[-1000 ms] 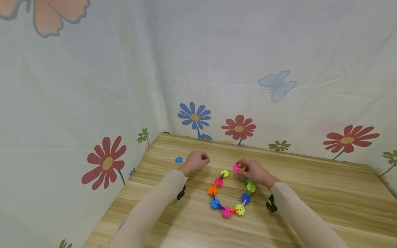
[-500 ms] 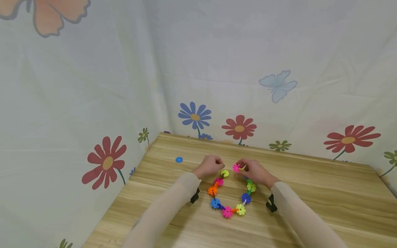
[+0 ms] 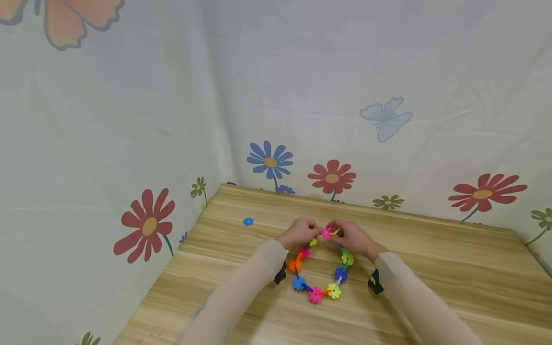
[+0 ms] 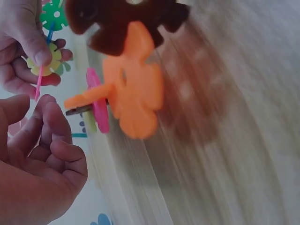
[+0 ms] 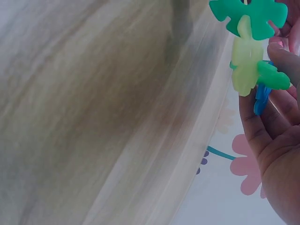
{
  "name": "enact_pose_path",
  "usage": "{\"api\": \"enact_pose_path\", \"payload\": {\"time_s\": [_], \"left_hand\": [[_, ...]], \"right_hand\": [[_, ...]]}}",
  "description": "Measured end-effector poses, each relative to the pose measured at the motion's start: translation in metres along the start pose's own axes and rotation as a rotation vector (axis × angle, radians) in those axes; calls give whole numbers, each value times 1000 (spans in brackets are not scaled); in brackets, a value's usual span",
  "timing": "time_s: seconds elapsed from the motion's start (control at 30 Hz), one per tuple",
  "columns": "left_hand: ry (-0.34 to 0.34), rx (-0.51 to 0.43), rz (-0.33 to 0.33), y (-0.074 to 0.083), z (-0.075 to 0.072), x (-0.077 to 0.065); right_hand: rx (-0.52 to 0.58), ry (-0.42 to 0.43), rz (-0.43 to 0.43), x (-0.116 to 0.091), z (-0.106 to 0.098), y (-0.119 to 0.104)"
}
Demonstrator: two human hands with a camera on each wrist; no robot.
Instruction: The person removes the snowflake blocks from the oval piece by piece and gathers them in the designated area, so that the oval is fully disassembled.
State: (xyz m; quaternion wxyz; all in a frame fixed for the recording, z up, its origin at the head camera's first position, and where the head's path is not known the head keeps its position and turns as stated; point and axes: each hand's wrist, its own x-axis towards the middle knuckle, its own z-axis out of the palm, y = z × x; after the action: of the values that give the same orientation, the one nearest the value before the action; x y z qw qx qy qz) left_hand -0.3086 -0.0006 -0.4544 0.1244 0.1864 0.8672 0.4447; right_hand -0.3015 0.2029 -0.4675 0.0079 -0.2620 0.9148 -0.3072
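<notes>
A chain of colorful interlocking snowflake discs [image 3: 316, 294] curves in a near-ring on the table. My right hand [image 3: 351, 235] pinches a yellow disc [image 4: 55, 57] at the chain's right end, where a pink disc [image 3: 327, 232] is slotted on. Close beside it, my left hand [image 3: 300, 231] has loosely curled fingers; thumb and index tips sit apart at the pink disc's edge. Under the left fingers lies the chain's other end, a light yellow disc [image 3: 313, 242]. An orange disc [image 4: 136, 89] looms large in the left wrist view; green discs [image 5: 248, 18] show in the right.
One loose blue disc [image 3: 247, 222] lies on the wooden table [image 3: 431, 258], left of the hands. Behind the table hangs a white cloth [image 3: 302, 72] printed with flowers and butterflies, meeting the back edge. Black straps [image 3: 375, 282] circle the wrists.
My left hand has moved right, from beside the loose blue disc to the pink disc and over the chain's left end. The right hand has stayed nearly still, holding its disc.
</notes>
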Motion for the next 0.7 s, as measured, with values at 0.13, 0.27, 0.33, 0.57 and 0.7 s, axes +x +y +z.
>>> {"api": "enact_pose_path", "payload": {"time_s": [0.13,0.27,0.33,0.57,0.7], "left_hand": [[-28,-29,-36,-1,4,2],[-40,-44,-49,-2,6,3],[-40,-46,-56,-1,6,3],[-21,-32,-41,-4,7,6],[-23,-32,-42,-7,7,6]], "right_hand": [[2,3,-11,0,-1,-1],[2,8,-14,0,0,-1],[3,14,-16,-1,0,-1],[8,7,4,-7,-1,-1],[25,-16,31,-13,-4,-3]]}}
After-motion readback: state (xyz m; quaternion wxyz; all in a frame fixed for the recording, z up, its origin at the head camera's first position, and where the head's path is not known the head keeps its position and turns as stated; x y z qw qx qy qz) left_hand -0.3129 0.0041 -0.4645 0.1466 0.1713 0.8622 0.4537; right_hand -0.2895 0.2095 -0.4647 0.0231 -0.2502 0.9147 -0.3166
